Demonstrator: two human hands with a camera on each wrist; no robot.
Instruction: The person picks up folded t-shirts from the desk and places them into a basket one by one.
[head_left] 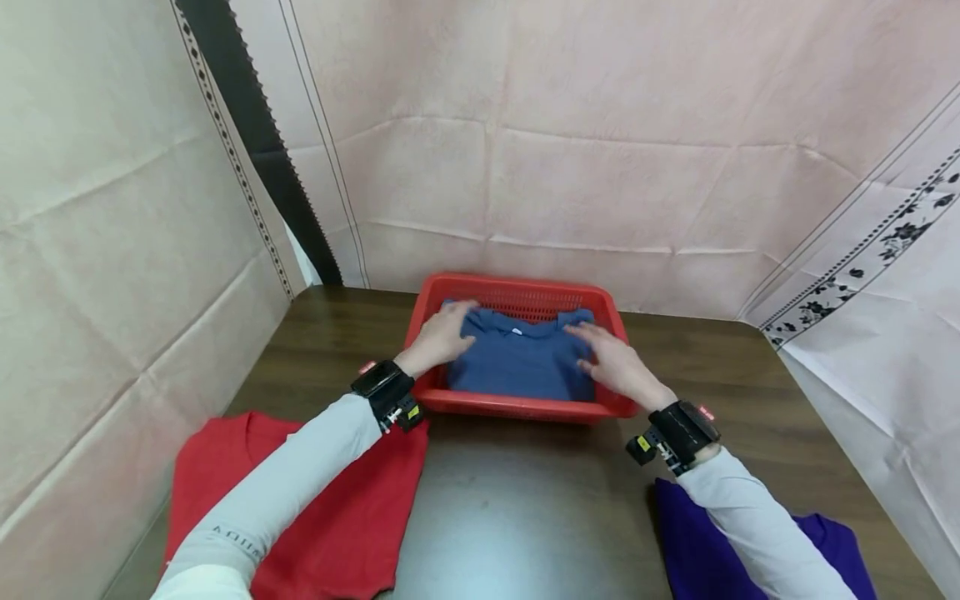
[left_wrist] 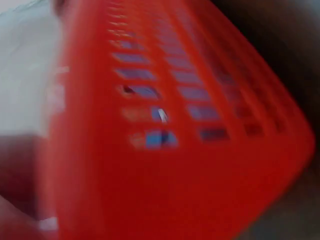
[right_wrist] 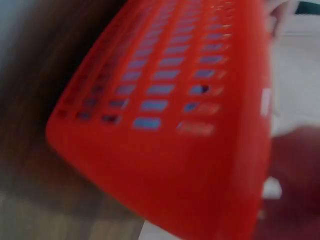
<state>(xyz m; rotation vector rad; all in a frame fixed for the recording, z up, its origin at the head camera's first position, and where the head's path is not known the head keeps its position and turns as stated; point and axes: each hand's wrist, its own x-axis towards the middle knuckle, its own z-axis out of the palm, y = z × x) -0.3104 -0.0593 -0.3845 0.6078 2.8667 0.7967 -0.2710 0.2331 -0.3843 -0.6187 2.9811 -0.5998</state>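
A red plastic basket (head_left: 510, 406) with slotted walls stands at the back of the table, and a blue shirt (head_left: 517, 360) lies folded inside it, collar toward the far wall. My left hand (head_left: 441, 337) reaches over the basket's left side to the shirt's left shoulder, thumb apart from the fingers. On the other side, my right hand (head_left: 617, 362) hovers at the shirt's right edge with thumb and fingers spread. Whether the fingertips touch the cloth cannot be told. Both wrist views are blurred and mostly filled by the outer basket wall (left_wrist: 150, 190).
A red shirt (head_left: 352, 517) lies on the table at the left, partly under my left forearm. Dark purple clothing (head_left: 690, 542) lies at the front right, below my right forearm. Cloth walls (head_left: 600, 192) enclose the brown table (head_left: 517, 492).
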